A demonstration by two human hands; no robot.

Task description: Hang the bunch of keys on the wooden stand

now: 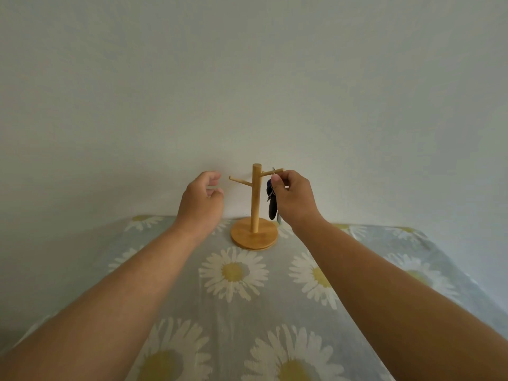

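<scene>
Wooden stand (256, 204) sits on the daisy-print tabletop (233, 292), where the right hand (294, 199) pinches the bunch of keys (271, 200) at its ring over the upper right peg — likely seating it — while the left hand (202, 200) hovers half-open, empty.

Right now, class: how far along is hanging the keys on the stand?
Done: the key ring looks looped over the right peg of the wooden stand. In hand: the right hand pinches the bunch of keys; the left hand hovers open. Left: letting go.
</scene>
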